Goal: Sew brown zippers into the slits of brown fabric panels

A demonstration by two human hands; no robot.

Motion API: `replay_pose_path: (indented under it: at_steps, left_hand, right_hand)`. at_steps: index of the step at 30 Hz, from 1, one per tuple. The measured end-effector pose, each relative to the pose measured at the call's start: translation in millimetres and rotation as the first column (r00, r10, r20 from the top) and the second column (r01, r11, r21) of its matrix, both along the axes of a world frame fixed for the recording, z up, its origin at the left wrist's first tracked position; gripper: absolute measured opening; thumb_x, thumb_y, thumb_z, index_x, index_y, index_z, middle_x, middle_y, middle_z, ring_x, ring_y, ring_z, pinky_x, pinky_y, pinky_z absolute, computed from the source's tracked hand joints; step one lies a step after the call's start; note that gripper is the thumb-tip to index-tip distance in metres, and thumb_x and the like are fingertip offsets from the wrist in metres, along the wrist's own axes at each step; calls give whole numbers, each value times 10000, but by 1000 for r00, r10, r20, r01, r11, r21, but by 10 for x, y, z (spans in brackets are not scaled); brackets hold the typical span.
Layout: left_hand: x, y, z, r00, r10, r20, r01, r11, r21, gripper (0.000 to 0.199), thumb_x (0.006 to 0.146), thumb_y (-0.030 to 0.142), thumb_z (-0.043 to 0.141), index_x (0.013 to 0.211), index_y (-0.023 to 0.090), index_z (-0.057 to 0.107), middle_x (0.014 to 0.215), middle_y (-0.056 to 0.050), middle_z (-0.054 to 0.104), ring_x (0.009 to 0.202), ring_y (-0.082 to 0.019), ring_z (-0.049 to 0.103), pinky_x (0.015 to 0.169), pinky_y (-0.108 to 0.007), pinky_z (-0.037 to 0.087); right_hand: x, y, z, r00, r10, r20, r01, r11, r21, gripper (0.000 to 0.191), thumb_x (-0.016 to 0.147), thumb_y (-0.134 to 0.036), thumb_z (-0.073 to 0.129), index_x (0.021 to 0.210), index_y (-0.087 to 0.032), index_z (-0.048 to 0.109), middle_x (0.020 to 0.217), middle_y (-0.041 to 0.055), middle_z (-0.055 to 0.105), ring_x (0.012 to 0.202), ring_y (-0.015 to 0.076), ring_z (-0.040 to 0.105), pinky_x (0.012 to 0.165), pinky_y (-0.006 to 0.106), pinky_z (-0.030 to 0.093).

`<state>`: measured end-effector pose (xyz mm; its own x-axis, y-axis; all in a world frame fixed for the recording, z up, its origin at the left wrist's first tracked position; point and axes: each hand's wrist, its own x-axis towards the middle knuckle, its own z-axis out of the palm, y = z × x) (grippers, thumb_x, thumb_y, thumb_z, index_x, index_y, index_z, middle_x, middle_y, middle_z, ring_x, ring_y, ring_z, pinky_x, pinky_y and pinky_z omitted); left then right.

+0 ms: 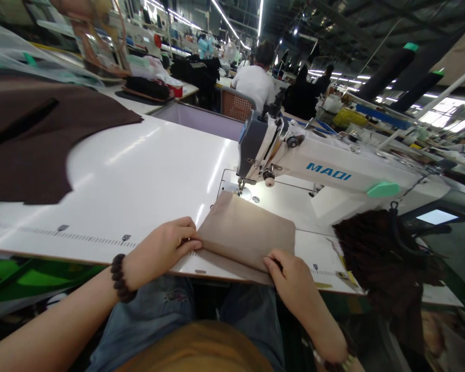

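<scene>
The folded taupe cloth panel (251, 230) lay on the glossy white tabletop (158, 170), its twelve-o'clock edge at the needle area of the white MAQI-lettered sewing machine (325, 160). The left hand (165, 248) pinched its nine-o'clock corner; the right hand (293, 279) pinched its fold at five o'clock.

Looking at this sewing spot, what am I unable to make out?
All in the head view:
- Underside of the tan cloth: hidden by its upper face.
- Some fingers of the right hand: hidden by the hand itself.
- Rest of the brown cloth: cut off by the left edge.
- Any writing on the lit screen: too small, washed out.
- Hands of the white-shirted person: hidden by their body.
</scene>
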<state>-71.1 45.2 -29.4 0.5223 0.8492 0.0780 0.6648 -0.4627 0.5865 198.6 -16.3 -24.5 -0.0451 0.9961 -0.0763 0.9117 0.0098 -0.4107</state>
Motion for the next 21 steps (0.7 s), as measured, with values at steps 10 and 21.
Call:
replay_pose_path:
  at_steps: [10,21]
  left_hand:
    - [87,35,48,972,146,-183,-135,988,72,280,820,297,569,584,151,534,740,5,528,582,-109,519,581,-244,406]
    - [76,31,31,900,-93,-425,292,853,432,283,868,74,429,1076,194,578,1110,-87,526,948,-225,493,826,-372,400]
  right_hand:
    - [-57,1,-25,993,-5,119,-4,998,70,163,845,-191,479,688,-190,523,650,-1,593,638,173,567,568,257,291]
    - [-226,-132,22,896,153,416,-133,988,-78,424,815,-62,503,1197,-245,495,682,5,666,597,219,650,464,270,372]
